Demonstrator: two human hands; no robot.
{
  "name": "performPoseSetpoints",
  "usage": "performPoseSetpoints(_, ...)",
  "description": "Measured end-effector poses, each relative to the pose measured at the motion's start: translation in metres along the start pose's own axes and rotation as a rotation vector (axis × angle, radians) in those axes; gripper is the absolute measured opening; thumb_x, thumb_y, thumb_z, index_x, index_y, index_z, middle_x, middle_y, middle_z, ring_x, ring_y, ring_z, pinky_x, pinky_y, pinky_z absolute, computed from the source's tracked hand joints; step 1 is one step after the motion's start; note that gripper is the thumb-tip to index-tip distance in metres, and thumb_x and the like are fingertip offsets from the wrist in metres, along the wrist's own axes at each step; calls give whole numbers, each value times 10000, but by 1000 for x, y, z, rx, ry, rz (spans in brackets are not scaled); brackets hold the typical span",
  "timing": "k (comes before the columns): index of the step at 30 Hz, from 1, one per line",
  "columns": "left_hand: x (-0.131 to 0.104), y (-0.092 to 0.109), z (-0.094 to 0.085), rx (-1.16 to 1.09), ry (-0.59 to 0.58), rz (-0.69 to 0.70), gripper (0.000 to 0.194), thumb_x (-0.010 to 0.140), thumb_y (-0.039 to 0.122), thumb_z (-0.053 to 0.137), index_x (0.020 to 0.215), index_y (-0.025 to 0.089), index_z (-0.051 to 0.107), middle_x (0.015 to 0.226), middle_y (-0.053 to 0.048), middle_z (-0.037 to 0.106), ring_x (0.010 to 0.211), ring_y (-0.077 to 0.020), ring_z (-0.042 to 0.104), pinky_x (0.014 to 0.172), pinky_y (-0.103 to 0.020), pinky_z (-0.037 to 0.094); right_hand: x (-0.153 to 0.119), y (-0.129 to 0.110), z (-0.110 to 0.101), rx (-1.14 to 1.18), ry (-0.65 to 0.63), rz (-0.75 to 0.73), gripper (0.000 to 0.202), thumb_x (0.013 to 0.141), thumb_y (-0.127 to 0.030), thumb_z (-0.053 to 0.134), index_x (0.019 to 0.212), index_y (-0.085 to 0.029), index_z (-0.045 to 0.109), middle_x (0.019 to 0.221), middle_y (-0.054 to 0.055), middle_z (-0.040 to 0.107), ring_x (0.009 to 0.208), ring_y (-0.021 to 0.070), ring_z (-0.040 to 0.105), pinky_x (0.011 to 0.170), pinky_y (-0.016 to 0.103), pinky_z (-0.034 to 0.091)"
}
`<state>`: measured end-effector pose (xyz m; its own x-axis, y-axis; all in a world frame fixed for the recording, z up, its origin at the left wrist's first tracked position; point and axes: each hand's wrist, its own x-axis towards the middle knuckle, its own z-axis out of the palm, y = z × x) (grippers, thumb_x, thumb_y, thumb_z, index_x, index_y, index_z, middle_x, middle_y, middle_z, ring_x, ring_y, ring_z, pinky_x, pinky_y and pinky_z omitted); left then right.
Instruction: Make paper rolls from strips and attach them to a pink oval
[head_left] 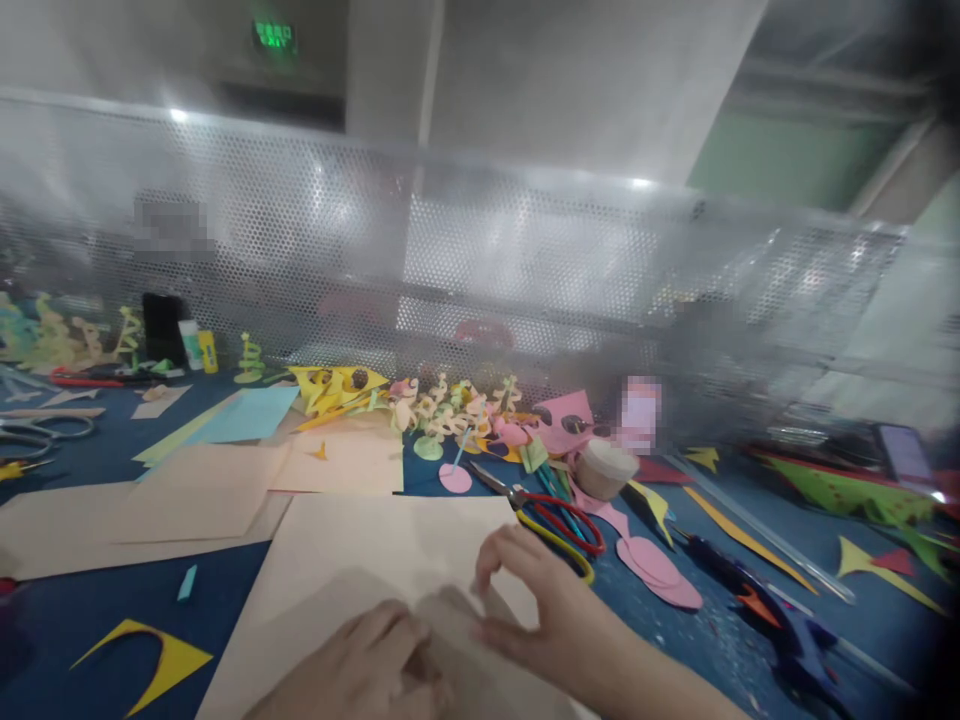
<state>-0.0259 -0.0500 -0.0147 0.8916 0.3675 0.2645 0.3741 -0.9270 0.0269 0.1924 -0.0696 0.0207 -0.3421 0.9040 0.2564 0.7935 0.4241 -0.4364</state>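
A large pale peach sheet of paper (360,545) lies flat in front of me. Over its near part is my left hand (367,660), fingers curled inward; whatever they hold is hidden. My right hand (540,595) hovers over the sheet's right side, thumb and fingers curved apart with nothing between them. Just beyond it, scissors (555,520) with red and yellow handles lie with their blades pointing away to the left. Pink paper ovals (656,570) are stacked right of the scissors. A pink disc (455,478) with a thin blue stem stands past the sheet.
Small paper plants (450,405) crowd the back middle. Blue paper (244,413) and peach sheets (202,490) overlap at left. A yellow scrap (154,660) lies front left. At right are a glue gun (780,610), a roll of tape (606,468) and a clear stick (780,540). A perforated metal screen (510,250) rises behind.
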Motion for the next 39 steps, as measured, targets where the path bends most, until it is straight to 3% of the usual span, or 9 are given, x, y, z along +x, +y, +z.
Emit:
performPoseSetpoints(2, 2, 1, -10, 29, -24, 14, 226, 769, 302, 582, 987, 250, 558, 988, -58, 610, 883, -222, 552, 747, -315, 469, -12, -7, 3, 76, -185, -40, 253, 616, -204, 710, 803, -206, 540, 873, -1, 563, 841, 147, 518, 728, 233, 415)
performPoseSetpoints(4, 4, 2, -17, -5, -34, -10, 248, 771, 333, 570, 1004, 251, 550, 1018, -49, 590, 905, -214, 530, 778, -320, 449, -21, -8, 6, 81, -258, -68, 286, 588, -224, 736, 820, -207, 570, 900, 8, 584, 862, 154, 522, 737, 237, 411)
performPoseSetpoints(7, 6, 4, -16, -28, -30, 10, 147, 780, 290, 560, 911, 223, 565, 932, -31, 604, 851, -191, 526, 739, -286, 437, -27, -4, 9, 71, -234, -118, 132, 678, -205, 676, 781, -211, 595, 897, 7, 613, 864, 141, 531, 751, 243, 403)
performPoseSetpoints(11, 3, 11, -6, 72, -24, 109, 68, 790, 190, 549, 723, 191, 539, 677, 0, 597, 605, -149, 500, 505, -237, 371, -32, -1, 12, 45, -141, -227, 61, 793, -204, 558, 761, -223, 606, 859, 7, 650, 807, 130, 553, 730, 255, 413)
performPoseSetpoints(17, 2, 11, -5, -25, 21, 55, 115, 853, 169, 416, 861, 197, 527, 677, -7, 594, 575, -146, 506, 485, -238, 347, -34, -4, 5, 33, -122, -260, 159, 806, -155, 476, 820, -232, 615, 835, 18, 671, 780, 136, 576, 701, 259, 438)
performPoseSetpoints(21, 4, 7, -8, -263, -11, -34, 181, 858, 221, 376, 945, 258, 531, 769, 3, 607, 627, -126, 533, 526, -196, 376, -34, 0, -5, 48, -182, -196, 217, 830, -155, 429, 778, -227, 627, 752, 25, 652, 736, 135, 568, 666, 253, 441)
performPoseSetpoints(28, 10, 6, -15, -492, -138, -255, 161, 802, 302, 449, 784, 240, 597, 727, 12, 625, 636, -122, 555, 535, -179, 389, -41, 15, -3, 38, -183, 94, 65, 739, -183, 593, 682, -210, 610, 778, 4, 558, 731, 122, 539, 613, 212, 421)
performPoseSetpoints(33, 14, 6, -11, -598, -213, -523, 153, 767, 327, 517, 679, 221, 584, 650, 46, 603, 585, -107, 547, 472, -159, 360, -42, 18, -2, 9, -186, 228, 99, 703, -172, 617, 618, -188, 570, 717, -9, 550, 656, 115, 527, 558, 206, 395)
performPoseSetpoints(39, 13, 6, -4, -604, -207, -485, 181, 787, 338, 493, 693, 211, 580, 626, 44, 581, 549, -100, 509, 441, -164, 334, -41, 20, -2, -24, -182, 193, 137, 720, -174, 613, 604, -188, 541, 690, -14, 542, 648, 114, 521, 564, 207, 386)
